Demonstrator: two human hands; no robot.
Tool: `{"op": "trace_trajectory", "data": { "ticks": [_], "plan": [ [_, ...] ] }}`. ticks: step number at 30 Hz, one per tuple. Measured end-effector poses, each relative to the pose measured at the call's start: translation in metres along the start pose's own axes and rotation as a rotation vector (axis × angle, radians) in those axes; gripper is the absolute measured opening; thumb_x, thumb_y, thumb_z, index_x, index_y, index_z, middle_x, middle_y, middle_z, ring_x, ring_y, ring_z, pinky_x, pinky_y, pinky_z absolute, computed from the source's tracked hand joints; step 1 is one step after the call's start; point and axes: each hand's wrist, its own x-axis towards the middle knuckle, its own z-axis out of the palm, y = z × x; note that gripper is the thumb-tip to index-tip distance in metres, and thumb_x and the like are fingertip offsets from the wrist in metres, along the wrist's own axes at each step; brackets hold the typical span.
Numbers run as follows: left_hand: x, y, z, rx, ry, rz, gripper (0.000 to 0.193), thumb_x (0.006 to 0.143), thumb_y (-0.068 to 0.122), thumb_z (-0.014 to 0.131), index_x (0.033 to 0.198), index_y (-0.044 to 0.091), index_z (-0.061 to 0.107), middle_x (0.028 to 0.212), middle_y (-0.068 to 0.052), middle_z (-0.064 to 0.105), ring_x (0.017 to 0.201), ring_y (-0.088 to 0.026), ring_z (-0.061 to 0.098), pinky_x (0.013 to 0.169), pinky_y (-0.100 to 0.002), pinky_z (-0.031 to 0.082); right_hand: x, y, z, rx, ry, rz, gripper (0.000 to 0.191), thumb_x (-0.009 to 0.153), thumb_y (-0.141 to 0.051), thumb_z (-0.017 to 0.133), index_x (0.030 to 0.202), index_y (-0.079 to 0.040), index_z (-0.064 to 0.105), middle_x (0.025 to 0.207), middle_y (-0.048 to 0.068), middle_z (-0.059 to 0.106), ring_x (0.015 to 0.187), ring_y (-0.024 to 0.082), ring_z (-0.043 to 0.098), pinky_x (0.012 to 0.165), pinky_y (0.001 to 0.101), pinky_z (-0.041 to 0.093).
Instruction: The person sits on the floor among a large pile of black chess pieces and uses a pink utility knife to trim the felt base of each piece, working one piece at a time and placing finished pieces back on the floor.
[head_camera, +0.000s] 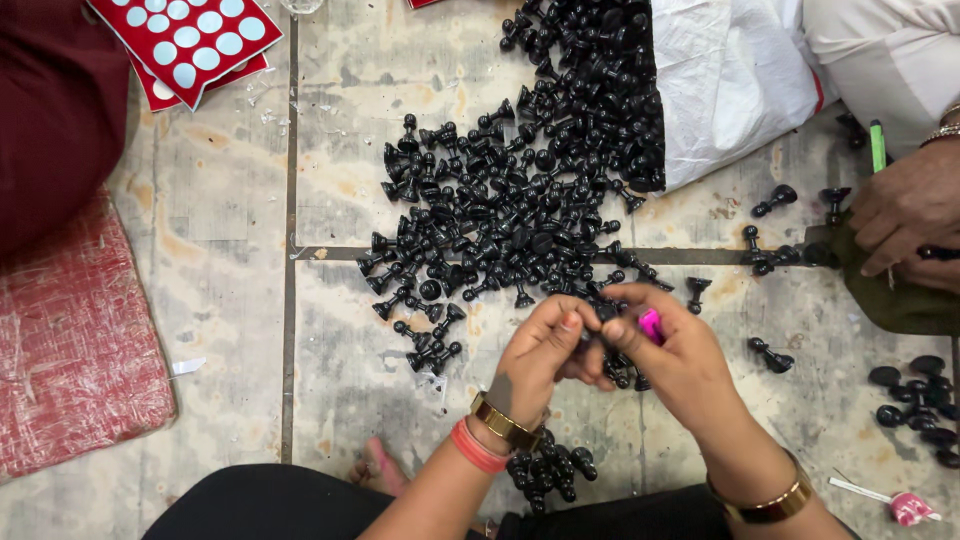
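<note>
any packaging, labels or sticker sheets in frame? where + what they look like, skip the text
Sticker sheets: top left on the floor, stacked red rectangles with rows of pale blue-white round dots.
White sack: top right, woven plastic, open mouth spilling small black pieces.
Red corner: top edge, centre, too little showing to tell what it is.
No screens or signs.

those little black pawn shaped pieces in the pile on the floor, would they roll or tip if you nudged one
Probably. The black pieces have round heads and flared bases, and most already lie on their sides, so they likely tip easily and roll in arcs. They look rigid and light; the left hand pinches one with fingertips.
</note>
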Motion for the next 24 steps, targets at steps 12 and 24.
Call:
{"op": "trace_trajectory", "data": {
  "ticks": [12, 24],
  "plan": [
    [0.026, 0.008, -0.043, 0.547, 0.565, 0.461, 0.034, 0.101, 0.024, 0.061, 0.13, 0.006, 0.056, 0.118, -0.008, 0.066, 0.101, -0.015, 0.063, 0.085, -0.028, 0.056, -0.004, 0.013, 0.021, -0.953, -0.217, -0.245, 0.02, 0.077, -0.018, 0.075, 0.094, -0.008, 0.069, 0.079, 0.014, 0.073, 0.071, 0.033, 0.071, 0.06, 0.0433, 0.054],
    [0.016, -0.025, -0.056, 1.775, 0.397, 0.069, 0.036, 0.085, 0.012, 0.062, 0.12, 0.017, 0.063, 0.099, -0.02, 0.066, 0.09, -0.041, 0.063, 0.073, -0.05, 0.054, -0.025, 0.064, 0.06, -1.225, -0.705, -0.119, 0.026, 0.081, -0.005, 0.064, 0.107, -0.008, 0.06, 0.084, 0.013, 0.072, 0.079, 0.036, 0.071, 0.063, 0.0476, 0.055]
  ]
}}
